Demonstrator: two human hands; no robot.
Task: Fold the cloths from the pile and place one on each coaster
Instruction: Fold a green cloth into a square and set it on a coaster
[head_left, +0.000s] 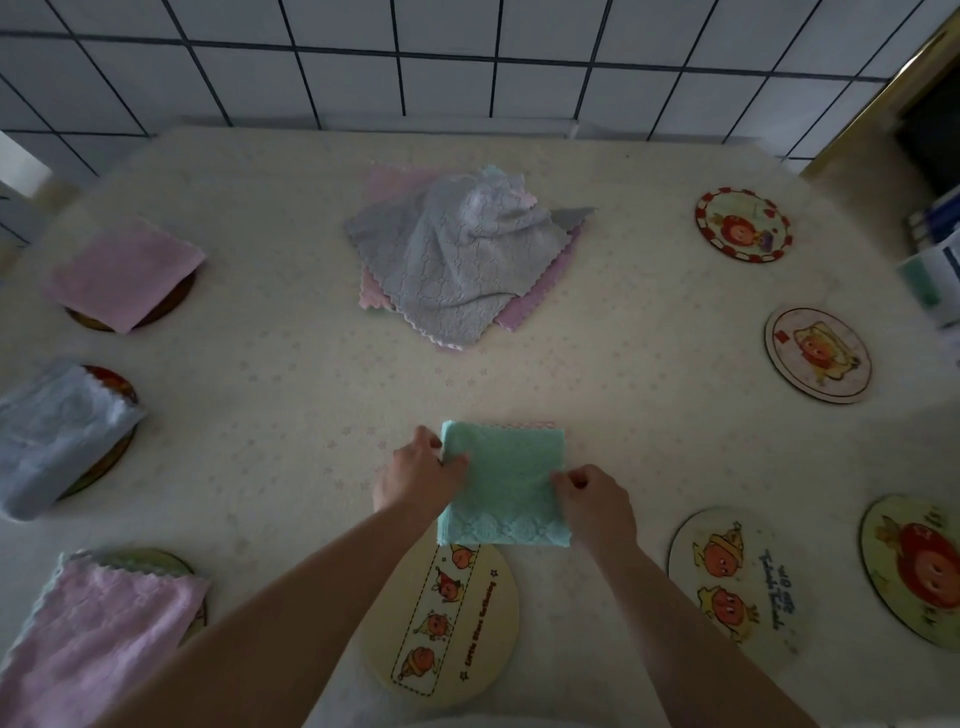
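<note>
The folded green cloth (503, 486) is pinched at both side edges, left hand (415, 475) and right hand (597, 501) clamped on it, its near edge overlapping the coaster (457, 618). Layers should be kept pinched together, and the cloth drawn nearer and centred there.

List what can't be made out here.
Head view only:
- Left coasters' designs: covered by the pink cloth, grey cloth and near pink cloth.
- Pile: lower cloths hidden by the top one, count unclear.
- Far-right coaster: cut by the frame edge.
- Coaster lettering: too small.
</note>
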